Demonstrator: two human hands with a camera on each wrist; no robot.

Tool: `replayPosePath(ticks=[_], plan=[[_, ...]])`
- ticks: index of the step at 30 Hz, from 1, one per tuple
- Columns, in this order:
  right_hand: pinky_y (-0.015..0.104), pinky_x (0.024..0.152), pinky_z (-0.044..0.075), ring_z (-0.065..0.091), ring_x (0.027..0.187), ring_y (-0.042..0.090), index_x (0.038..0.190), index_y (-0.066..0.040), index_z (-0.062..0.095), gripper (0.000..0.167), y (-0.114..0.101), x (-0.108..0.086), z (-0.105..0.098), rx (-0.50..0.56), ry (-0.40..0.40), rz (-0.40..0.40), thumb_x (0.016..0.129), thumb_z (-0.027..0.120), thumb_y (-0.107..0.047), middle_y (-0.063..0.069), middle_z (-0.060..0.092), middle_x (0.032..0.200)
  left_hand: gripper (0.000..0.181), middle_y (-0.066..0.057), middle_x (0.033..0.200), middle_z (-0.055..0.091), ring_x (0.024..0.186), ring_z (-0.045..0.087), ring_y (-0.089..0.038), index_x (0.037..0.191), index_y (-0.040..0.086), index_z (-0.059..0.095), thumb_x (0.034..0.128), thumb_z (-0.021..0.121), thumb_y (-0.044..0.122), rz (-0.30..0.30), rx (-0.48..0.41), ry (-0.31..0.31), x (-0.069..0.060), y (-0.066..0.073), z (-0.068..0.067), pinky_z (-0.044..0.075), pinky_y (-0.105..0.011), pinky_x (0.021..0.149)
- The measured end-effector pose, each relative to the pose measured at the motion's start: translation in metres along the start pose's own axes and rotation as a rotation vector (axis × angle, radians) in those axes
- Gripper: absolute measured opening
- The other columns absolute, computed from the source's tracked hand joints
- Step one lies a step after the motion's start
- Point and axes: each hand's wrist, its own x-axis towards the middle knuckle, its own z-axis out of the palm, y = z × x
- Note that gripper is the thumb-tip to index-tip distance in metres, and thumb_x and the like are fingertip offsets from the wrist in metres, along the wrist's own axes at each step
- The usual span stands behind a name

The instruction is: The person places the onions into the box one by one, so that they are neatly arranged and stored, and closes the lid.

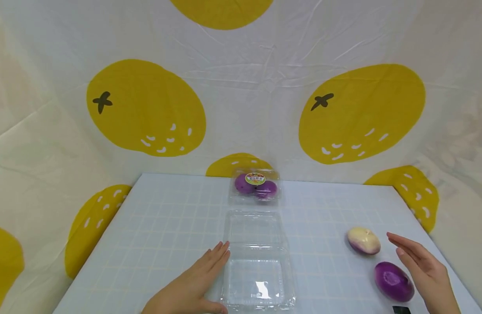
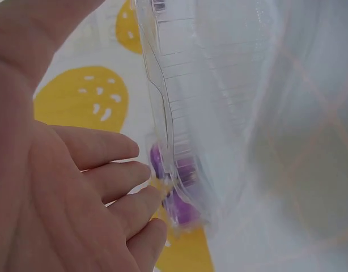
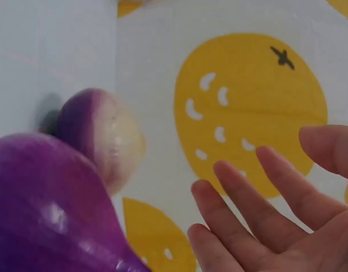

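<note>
A clear plastic clamshell box (image 1: 254,251) lies with its lid folded back on the table, nothing inside it. Beside its left edge is my left hand (image 1: 194,281), fingers straight; whether the fingertips touch the plastic I cannot tell. At the right, a glossy purple onion (image 1: 394,281) lies on its side, and a cream-and-purple onion (image 1: 363,240) sits a little farther back. My right hand (image 1: 427,270) hovers just right of both, palm toward them, holding nothing. In the right wrist view its fingers (image 3: 236,218) are spread and apart from the onions.
Behind the open box, another clear box (image 1: 255,196) holds purple onions under an oval label (image 1: 255,179). The pale checked table (image 1: 166,218) meets a cloth backdrop (image 1: 249,109) printed with yellow fruit. A small black object (image 1: 401,310) shows at the front edge.
</note>
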Motion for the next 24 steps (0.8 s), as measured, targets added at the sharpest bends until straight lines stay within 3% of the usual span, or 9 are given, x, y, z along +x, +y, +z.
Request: replayPosePath(ticks=[3, 7, 11, 15, 17, 21, 24], plan=[[0.002, 0.082, 0.043, 0.052, 0.113, -0.015, 0.143, -0.001, 0.05, 0.041, 0.008, -0.001, -0.004, -0.017, -0.041, 0.063, 0.104, 0.052, -0.014, -0.022, 0.059, 0.13, 0.108, -0.02, 0.163, 0.014, 0.148, 0.019, -0.038, 0.154, -0.005, 0.022, 0.0838, 0.063, 0.066, 0.014, 0.079, -0.027, 0.004, 0.001, -0.003, 0.01, -0.033, 0.121], [0.004, 0.075, 0.045, 0.052, 0.104, -0.02, 0.144, -0.006, 0.049, 0.045, 0.019, -0.002, -0.007, -0.094, -0.133, 0.175, 0.104, 0.052, -0.027, -0.035, 0.053, 0.123, 0.11, -0.022, 0.162, 0.016, 0.147, 0.022, -0.037, 0.152, -0.008, 0.026, 0.0812, 0.063, 0.068, 0.026, 0.154, -0.069, 0.011, 0.0, -0.008, 0.03, -0.05, 0.114], [0.007, 0.072, 0.046, 0.049, 0.1, -0.022, 0.144, -0.003, 0.047, 0.05, 0.031, -0.003, -0.007, -0.109, -0.195, 0.255, 0.103, 0.053, -0.031, -0.035, 0.053, 0.12, 0.111, -0.02, 0.163, 0.014, 0.148, 0.02, -0.036, 0.153, -0.007, 0.024, 0.0807, 0.065, 0.066, 0.002, 0.121, -0.139, 0.017, 0.001, -0.014, 0.028, -0.052, 0.115], [0.009, 0.071, 0.046, 0.045, 0.099, -0.025, 0.144, -0.002, 0.045, 0.054, 0.037, -0.001, -0.008, -0.116, -0.23, 0.307, 0.103, 0.053, -0.035, -0.033, 0.054, 0.118, 0.112, -0.021, 0.161, 0.019, 0.147, 0.023, -0.036, 0.152, -0.007, 0.028, 0.0779, 0.069, 0.066, -0.019, 0.145, -0.175, 0.023, 0.004, -0.018, 0.027, -0.05, 0.116], [0.01, 0.071, 0.047, 0.045, 0.097, -0.025, 0.145, -0.001, 0.043, 0.056, 0.039, 0.0, -0.008, -0.12, -0.251, 0.333, 0.103, 0.052, -0.038, -0.029, 0.055, 0.118, 0.112, -0.02, 0.161, 0.021, 0.147, 0.024, -0.035, 0.151, -0.007, 0.03, 0.0757, 0.072, 0.065, -0.041, 0.155, -0.197, 0.026, 0.007, -0.02, 0.026, -0.049, 0.117], [0.019, 0.075, 0.051, 0.043, 0.093, -0.025, 0.147, 0.0, 0.039, 0.063, 0.044, 0.003, -0.012, -0.149, -0.305, 0.399, 0.103, 0.048, -0.044, -0.007, 0.061, 0.127, 0.113, -0.019, 0.162, 0.02, 0.148, 0.023, -0.033, 0.151, -0.007, 0.032, 0.0734, 0.075, 0.063, -0.086, 0.138, -0.239, 0.03, 0.013, -0.024, 0.025, -0.047, 0.118], [0.02, 0.075, 0.05, 0.043, 0.093, -0.024, 0.148, 0.0, 0.038, 0.064, 0.05, 0.002, -0.015, -0.149, -0.33, 0.424, 0.104, 0.045, -0.046, -0.01, 0.061, 0.128, 0.113, -0.019, 0.162, 0.02, 0.148, 0.023, -0.032, 0.151, -0.006, 0.032, 0.0722, 0.075, 0.063, -0.1, 0.136, -0.254, 0.03, 0.014, -0.024, 0.025, -0.047, 0.118]])
